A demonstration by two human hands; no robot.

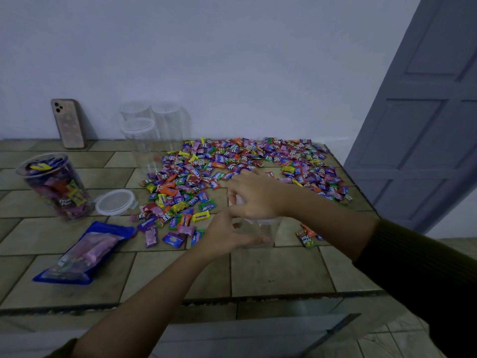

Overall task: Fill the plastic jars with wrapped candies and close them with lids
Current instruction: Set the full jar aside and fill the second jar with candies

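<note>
Two hands grasp one clear plastic jar point(260, 229) standing upright on the tiled table point(258, 270): left hand point(227, 239) wraps its side, right hand point(254, 197) curls over its top, wrapped candies point(232, 161) heaped just behind

Wrapped candies point(232, 161) cover the far right part of the tabletop point(278, 270). A full jar point(55, 187) stands open near the left edge, its lid point(115, 202) flat beside it. Empty jars point(152, 130) stand at the far edge, a clear jar point(260, 228) near the middle.
</note>
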